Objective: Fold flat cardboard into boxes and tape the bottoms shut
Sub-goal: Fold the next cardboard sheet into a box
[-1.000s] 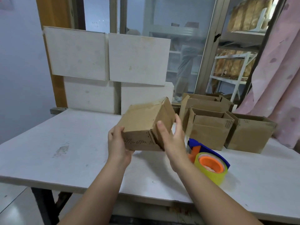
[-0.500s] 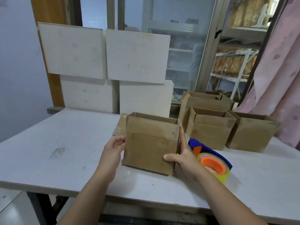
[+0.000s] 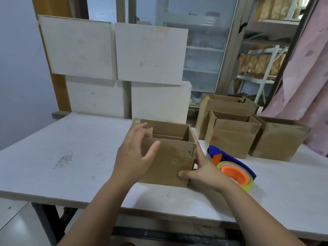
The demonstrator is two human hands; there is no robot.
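box (image 3: 170,164) sits upright on the table (image 3: 71,157), front-centre, open top up, so the bottom is down and hidden; can't tell from here if it's taped

top flaps look folded down against the walls, likely to keep the mouth open

left hand (image 3: 131,157) at the top-left corner: fingers spread and loose over the rim, thumb on the front flap, touching, not clamped

right hand (image 3: 204,169) flat along the right wall, thumb low on the front face; reads as squaring or steadying the box, not lifting it

hands apart, one each side of the box

tape dispenser (image 3: 232,167) just beside the right hand, within easy reach

finished boxes (image 3: 230,139) grouped back-right, mouths up; this one probably joins them

white panels (image 3: 150,54) lean behind the table
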